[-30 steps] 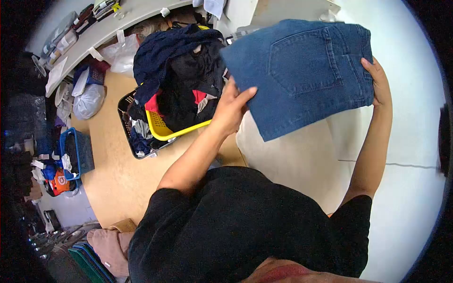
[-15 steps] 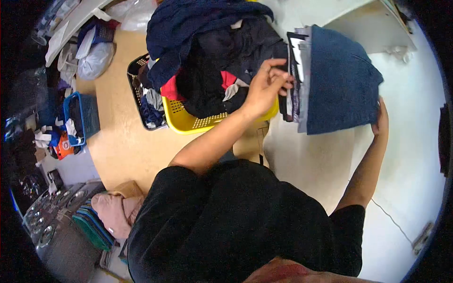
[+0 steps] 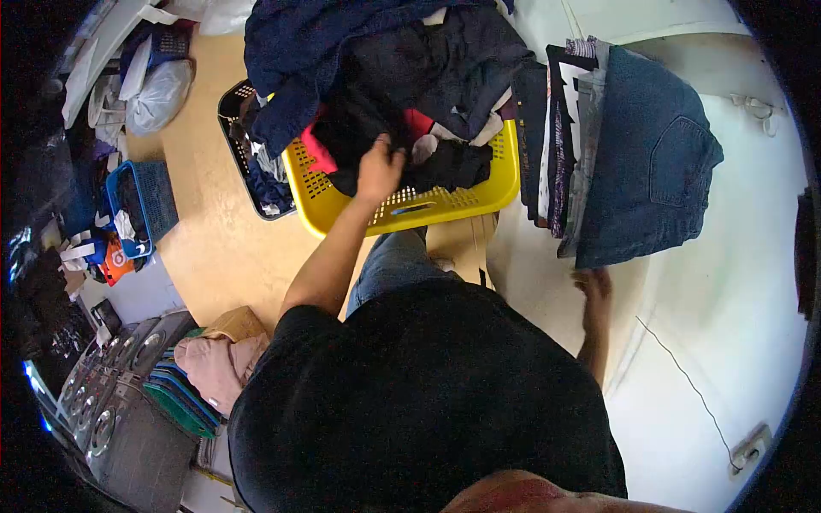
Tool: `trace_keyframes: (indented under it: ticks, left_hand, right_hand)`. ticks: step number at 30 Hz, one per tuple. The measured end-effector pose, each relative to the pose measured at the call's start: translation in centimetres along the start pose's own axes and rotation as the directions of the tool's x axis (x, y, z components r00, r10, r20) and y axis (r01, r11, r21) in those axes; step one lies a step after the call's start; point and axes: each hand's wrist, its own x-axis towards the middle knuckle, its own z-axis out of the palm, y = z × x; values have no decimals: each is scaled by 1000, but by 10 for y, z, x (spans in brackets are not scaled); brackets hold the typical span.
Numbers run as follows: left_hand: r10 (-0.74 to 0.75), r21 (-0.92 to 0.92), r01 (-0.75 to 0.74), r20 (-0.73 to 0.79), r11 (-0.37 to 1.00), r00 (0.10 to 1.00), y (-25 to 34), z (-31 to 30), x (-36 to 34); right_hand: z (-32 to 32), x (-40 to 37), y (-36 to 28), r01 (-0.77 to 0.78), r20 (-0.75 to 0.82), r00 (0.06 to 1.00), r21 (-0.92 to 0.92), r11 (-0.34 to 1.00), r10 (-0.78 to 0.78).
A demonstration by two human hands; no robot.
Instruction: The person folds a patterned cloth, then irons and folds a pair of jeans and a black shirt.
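My left hand (image 3: 380, 171) is at the black garment (image 3: 355, 128) in the yellow laundry basket (image 3: 479, 197), its fingers curled into the dark cloth. Around it lie a navy garment (image 3: 299, 51), a dark grey garment (image 3: 436, 68) and bits of red and light cloth. Just below the front edge of the folded clothes is my right hand (image 3: 594, 284), smeared by motion, so its fingers cannot be read. Folded blue denim (image 3: 641, 162) forms one side of that stack, beside grey, patterned and black folded pieces (image 3: 560, 145).
A dark basket (image 3: 274, 209) with clothes stands left of the yellow one. On the far left are a blue basket (image 3: 158, 209), a white plastic bag (image 3: 158, 98) and a pink cloth (image 3: 218, 368). A cord (image 3: 693, 385) runs along the right wall to an outlet (image 3: 753, 449).
My left hand has moved left from the folded stack to the black garment in the yellow basket. My right hand has let go of the denim's right side and moved down and left.
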Motion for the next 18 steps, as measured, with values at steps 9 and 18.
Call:
trace_keyframes:
  ticks: [9, 18]
  left_hand:
    - [239, -291, -116, 433, 950, 869, 157, -17, -97]
    - [653, -254, -636, -23, 729, 757, 150, -24, -98]
  right_hand:
    - [144, 11, -89, 318, 585, 781, -70, 946, -219]
    - [147, -7, -136, 518, 559, 764, -231, 823, -324]
